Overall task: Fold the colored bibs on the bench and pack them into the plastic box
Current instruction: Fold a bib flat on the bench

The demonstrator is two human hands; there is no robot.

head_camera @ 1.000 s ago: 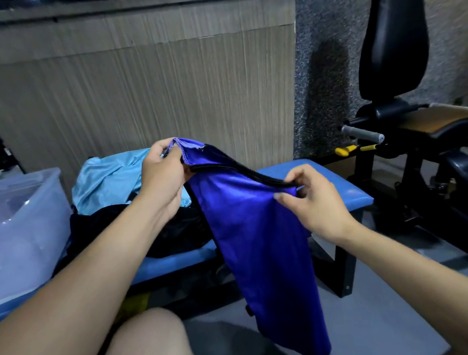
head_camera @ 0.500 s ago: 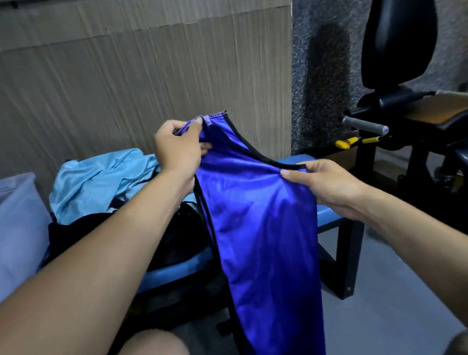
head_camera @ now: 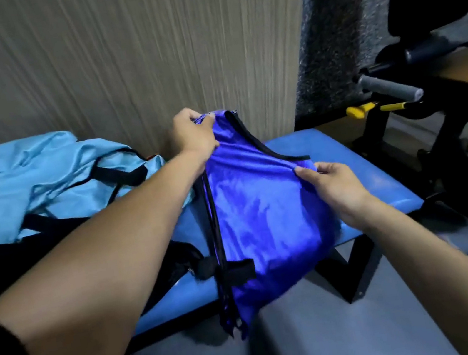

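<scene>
Holding: royal blue bib (head_camera: pixel 263 209) with both my hands, stretched over the blue bench (head_camera: pixel 357 163)
Left hand (head_camera: pixel 192 133): fingers curled, gripping the bib's top corner at the far end
Right hand (head_camera: pixel 337 183): thumb and fingers pinching the bib's near right edge, by the black trim
Bib position: draped across the bench pad, lower end hanging off the front edge (black straps dangle there, blurred)
Other bibs: light blue bib (head_camera: pixel 41 181) crumpled on the bench to the left, dark garment (head_camera: pixel 9 264) just in front of it
Surroundings: black gym machine (head_camera: pixel 441 74) at right, beside the bench; wood-grain panel (head_camera: pixel 125 56) behind
</scene>
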